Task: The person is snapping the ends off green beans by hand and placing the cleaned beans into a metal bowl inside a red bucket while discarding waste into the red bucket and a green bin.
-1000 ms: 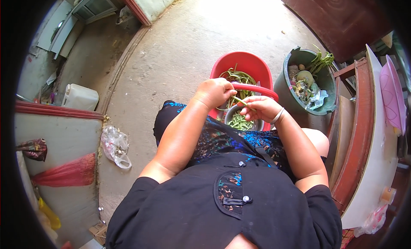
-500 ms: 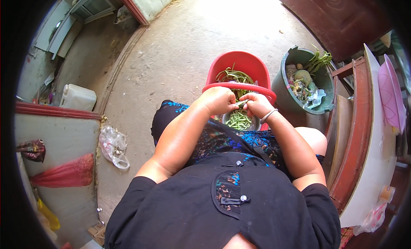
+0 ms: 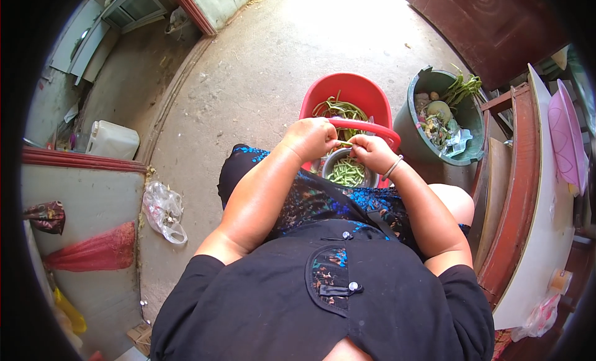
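Left hand [image 3: 310, 137] and right hand [image 3: 370, 151] both pinched shut on one green bean [image 3: 343, 144], just above metal bowl [image 3: 347, 170]. Bean likely light, crisp, snappable; grip near ends.

A metal bowl [image 3: 347, 172] of cut beans sits just before the person's lap, below both hands. A bucket [image 3: 351, 94] with whole beans stands beyond it. To its right stands a bin [image 3: 415, 137] of scraps, beside a table [image 3: 546, 237]. A plastic bag [image 3: 162, 211] lies on the ground at left.

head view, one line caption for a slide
Both hands hold a thin green bean pod above a round metal bowl.
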Action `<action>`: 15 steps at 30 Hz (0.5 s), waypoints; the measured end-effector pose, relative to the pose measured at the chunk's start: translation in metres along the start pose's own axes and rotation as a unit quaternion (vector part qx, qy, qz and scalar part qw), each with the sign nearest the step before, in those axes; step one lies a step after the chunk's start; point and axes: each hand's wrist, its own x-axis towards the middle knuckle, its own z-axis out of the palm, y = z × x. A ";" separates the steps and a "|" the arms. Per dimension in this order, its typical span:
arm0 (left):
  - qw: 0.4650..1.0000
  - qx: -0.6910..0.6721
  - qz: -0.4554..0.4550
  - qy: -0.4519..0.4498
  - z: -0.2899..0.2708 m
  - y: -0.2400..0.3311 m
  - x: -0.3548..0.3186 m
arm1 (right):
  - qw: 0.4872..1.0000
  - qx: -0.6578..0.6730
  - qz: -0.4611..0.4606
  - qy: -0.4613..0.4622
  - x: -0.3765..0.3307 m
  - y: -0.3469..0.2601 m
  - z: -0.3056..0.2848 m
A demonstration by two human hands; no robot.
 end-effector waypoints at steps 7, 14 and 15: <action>0.999 -0.006 0.044 -0.021 0.004 0.010 0.001 | 0.978 -0.180 -0.014 0.101 0.002 -0.006 0.012; 0.992 -0.014 0.112 -0.059 0.014 0.019 0.000 | 0.976 0.110 0.091 0.163 0.021 0.037 0.015; 0.993 -0.024 0.100 -0.058 0.013 0.019 -0.001 | 0.958 0.224 0.123 0.126 0.019 0.030 0.009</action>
